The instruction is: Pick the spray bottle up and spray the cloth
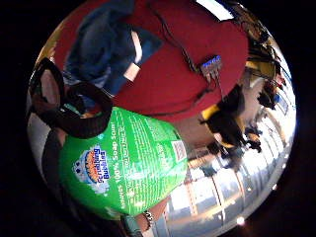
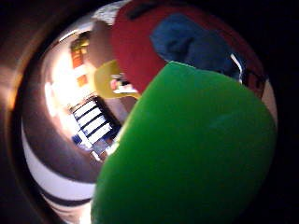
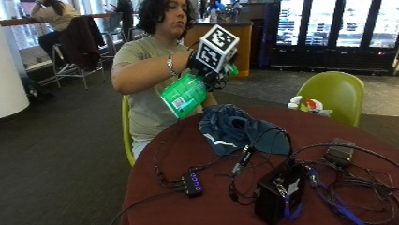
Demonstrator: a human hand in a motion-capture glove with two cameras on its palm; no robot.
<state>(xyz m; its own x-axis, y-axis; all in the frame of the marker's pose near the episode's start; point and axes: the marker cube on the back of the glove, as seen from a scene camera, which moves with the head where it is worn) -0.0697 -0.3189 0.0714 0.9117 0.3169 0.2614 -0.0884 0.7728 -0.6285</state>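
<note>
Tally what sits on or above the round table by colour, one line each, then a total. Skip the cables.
Green: 1, the spray bottle, gripped by the gloved right hand and raised above the table.
Blue: 1, the cloth.
Black: 3, the box, USB hub and adapter.
Total: 5.

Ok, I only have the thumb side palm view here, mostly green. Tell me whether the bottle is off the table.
Observer: Yes. In the outside view the right hand grips the green spray bottle in the air, tilted, above the table.
Operator: Tell me where the cloth sits.
Observer: The blue cloth lies bunched on the table, below and beside the raised bottle.
Operator: Say what else is nearby.
Observer: A black box and tangled cables lie on the table, on the far side of the cloth from the person.
</note>
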